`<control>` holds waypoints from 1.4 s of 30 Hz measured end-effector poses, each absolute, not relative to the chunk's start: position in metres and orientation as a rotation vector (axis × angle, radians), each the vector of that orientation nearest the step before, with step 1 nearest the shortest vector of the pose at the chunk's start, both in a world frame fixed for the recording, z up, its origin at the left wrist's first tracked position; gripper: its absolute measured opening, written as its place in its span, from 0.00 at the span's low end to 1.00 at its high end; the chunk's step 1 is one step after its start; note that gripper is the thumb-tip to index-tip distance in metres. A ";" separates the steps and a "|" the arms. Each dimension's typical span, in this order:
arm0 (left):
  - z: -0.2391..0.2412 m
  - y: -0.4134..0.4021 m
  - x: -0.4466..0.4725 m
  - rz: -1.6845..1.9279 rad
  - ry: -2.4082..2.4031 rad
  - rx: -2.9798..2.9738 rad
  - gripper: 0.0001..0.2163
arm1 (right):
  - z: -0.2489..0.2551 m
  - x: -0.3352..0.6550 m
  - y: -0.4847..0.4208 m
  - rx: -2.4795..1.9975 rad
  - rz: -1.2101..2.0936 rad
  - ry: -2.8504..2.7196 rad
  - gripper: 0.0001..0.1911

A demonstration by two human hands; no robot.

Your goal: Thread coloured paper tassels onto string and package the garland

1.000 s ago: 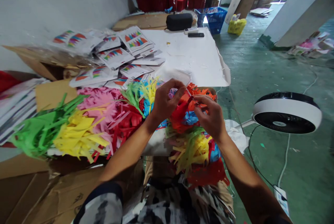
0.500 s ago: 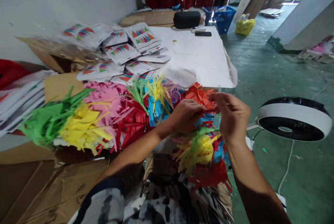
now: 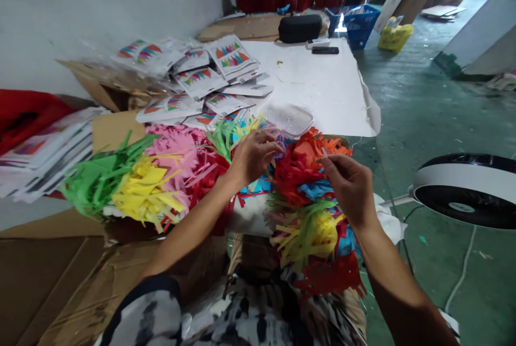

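Observation:
Over the purple and blue paper tassels, my left hand (image 3: 255, 157) is held with fingers loosely bent and apart, nothing visible in them. My right hand (image 3: 350, 182) pinches a small whitish sliver, too small to name, between thumb and forefinger. Just left of that hand lie a red paper tassel (image 3: 291, 174) and an orange one (image 3: 308, 147). A yellow and green fringed bunch (image 3: 312, 230) hangs at the front edge over my lap, with a red fringe (image 3: 332, 275) below it. Farther left are pink (image 3: 173, 150), yellow (image 3: 141, 190) and green tassels (image 3: 100, 179).
Printed packets (image 3: 201, 83) are piled at the back left. A clear plastic lid or tray (image 3: 288, 119) lies on the white table cover (image 3: 342, 91). Behind are a black case (image 3: 300, 29) and blue basket (image 3: 360, 26). A fan (image 3: 467, 187) stands at right, a cardboard box (image 3: 52, 281) at lower left.
My left hand has moved up and left, away from my right hand, and its fingers have opened. A red tassel now shows between the hands. The view has shifted slightly left.

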State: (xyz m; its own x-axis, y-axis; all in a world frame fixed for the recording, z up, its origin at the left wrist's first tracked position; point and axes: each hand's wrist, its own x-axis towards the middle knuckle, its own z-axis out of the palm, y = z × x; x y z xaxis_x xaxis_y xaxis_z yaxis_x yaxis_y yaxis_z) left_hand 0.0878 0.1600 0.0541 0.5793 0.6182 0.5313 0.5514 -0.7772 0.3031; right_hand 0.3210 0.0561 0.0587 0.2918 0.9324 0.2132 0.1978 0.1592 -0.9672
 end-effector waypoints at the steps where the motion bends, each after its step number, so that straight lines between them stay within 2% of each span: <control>1: 0.052 0.170 0.082 0.909 1.046 2.771 0.09 | 0.059 0.320 0.055 -1.318 0.749 -1.198 0.14; 4: 0.044 0.192 0.078 0.758 1.017 2.899 0.10 | 0.059 0.316 0.053 -1.309 0.746 -1.247 0.14; 8: 0.046 0.205 0.080 0.731 0.971 2.911 0.07 | 0.059 0.315 0.051 -1.304 0.757 -1.281 0.14; 12: 0.064 0.212 0.068 0.905 1.075 2.763 0.03 | 0.059 0.315 0.053 -1.306 0.752 -1.290 0.14; 18: 0.082 0.217 0.053 1.037 1.157 2.623 0.02 | 0.056 0.308 0.061 -1.226 0.779 -1.271 0.13; 22: 0.083 0.219 0.058 1.309 1.209 2.347 0.03 | 0.054 0.305 0.063 -1.219 0.743 -1.297 0.12; 28: 0.077 0.193 0.093 1.234 0.901 1.870 0.10 | 0.065 0.300 0.065 -1.117 0.685 -1.249 0.08; 35: 0.065 0.150 0.122 1.109 0.753 2.064 0.08 | 0.062 0.296 0.068 -1.030 0.733 -1.343 0.07; 42: 0.087 0.140 0.118 1.212 0.763 1.986 0.10 | 0.062 0.295 0.061 -1.157 0.545 -1.572 0.08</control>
State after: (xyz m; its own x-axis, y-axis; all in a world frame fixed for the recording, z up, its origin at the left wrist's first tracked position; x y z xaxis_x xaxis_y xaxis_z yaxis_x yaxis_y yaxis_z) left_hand 0.1182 0.1401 0.0869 0.3948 0.7633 0.5114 0.1309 -0.5977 0.7910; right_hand 0.2954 0.0611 0.0620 0.0295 0.8794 0.4752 0.3963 0.4262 -0.8132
